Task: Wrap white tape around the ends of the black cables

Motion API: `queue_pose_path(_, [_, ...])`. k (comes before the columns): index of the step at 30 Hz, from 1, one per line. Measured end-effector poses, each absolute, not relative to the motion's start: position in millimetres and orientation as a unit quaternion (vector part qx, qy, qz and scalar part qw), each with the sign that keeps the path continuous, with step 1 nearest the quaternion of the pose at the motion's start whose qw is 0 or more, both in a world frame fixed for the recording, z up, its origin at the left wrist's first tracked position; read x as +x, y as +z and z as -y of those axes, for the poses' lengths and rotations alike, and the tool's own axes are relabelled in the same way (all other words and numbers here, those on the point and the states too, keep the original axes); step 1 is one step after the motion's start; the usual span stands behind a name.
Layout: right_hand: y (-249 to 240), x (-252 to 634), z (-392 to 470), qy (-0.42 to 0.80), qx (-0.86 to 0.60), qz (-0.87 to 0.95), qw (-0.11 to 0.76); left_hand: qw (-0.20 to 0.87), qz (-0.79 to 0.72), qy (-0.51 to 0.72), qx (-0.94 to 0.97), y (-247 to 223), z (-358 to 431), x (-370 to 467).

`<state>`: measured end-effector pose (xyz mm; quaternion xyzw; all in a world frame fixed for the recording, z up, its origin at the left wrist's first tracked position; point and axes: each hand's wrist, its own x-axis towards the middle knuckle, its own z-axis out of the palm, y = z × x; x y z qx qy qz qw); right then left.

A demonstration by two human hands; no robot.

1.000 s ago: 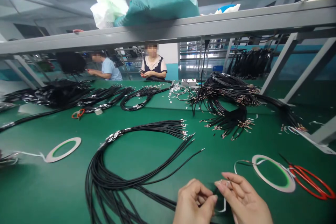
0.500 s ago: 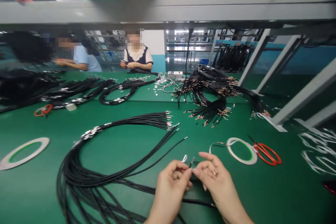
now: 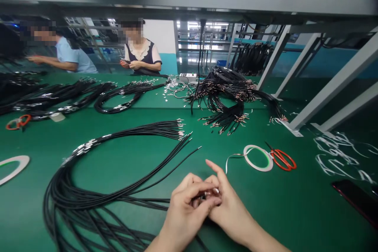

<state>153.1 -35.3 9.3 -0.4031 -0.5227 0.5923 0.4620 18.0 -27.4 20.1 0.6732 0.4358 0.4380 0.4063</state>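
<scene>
Both hands meet low in the middle of the view, fingers overlapping. My left hand (image 3: 187,206) is closed, thumb and forefinger pinching at the end of a black cable; part of a cable (image 3: 202,243) shows below the hands. My right hand (image 3: 228,208) is curled against it with one finger pointing up, and a small white piece (image 3: 217,191) shows at its fingers. The fingers hide most of what lies between them. Left of the hands lies a looped bundle of black cables (image 3: 56,189) with bare metal-tipped ends and a band of silvery white labels (image 3: 85,146).
To the right lie a roll of white tape (image 3: 246,161), orange-handled scissors (image 3: 283,160), white strips (image 3: 333,149) and a dark phone (image 3: 354,201). More cable heaps (image 3: 227,86) stand behind. Slanted metal legs (image 3: 319,94) rise on the right. Two people sit across the table.
My hands have closed together, the left fingers now overlapping the right; the cable tip that stuck up between them is hidden. The view has shifted right and down, bringing the phone further into sight.
</scene>
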Motion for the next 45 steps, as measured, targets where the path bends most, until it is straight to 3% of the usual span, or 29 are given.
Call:
queue_pose_path(4, [7.2, 151.8, 36.7, 0.579, -0.407, 0.542, 0.452, 0.404, -0.437, 0.431, 0.678, 20.9, 27.3, 20.6])
queue_pose_path(11, [16.2, 154.6, 37.1, 0.621, -0.393, 0.521, 0.433, 0.503, -0.448, 0.446, 0.589, 22.2, 23.7, 17.9])
queue_pose_path(21, [11.1, 155.6, 40.2, 0.592, -0.4, 0.564, 0.413, 0.511, -0.456, 0.382, 0.621, 27.3, 24.7, 19.7])
queue_pose_path(28, [16.9, 158.6, 36.7, 0.654, -0.354, 0.498, 0.447, 0.564, -0.444, 0.438, 0.541, 23.2, 16.0, 13.8])
queue_pose_path(41, [11.4, 163.2, 25.3, 0.575, -0.462, 0.478, 0.476, 0.595, -0.489, 0.472, 0.43, 9.4, 12.3, 12.7])
queue_pose_path(45, [11.5, 166.9, 23.8, 0.556, -0.482, 0.457, 0.5, 0.555, -0.48, 0.491, 0.469, 9.8, 12.6, 11.2])
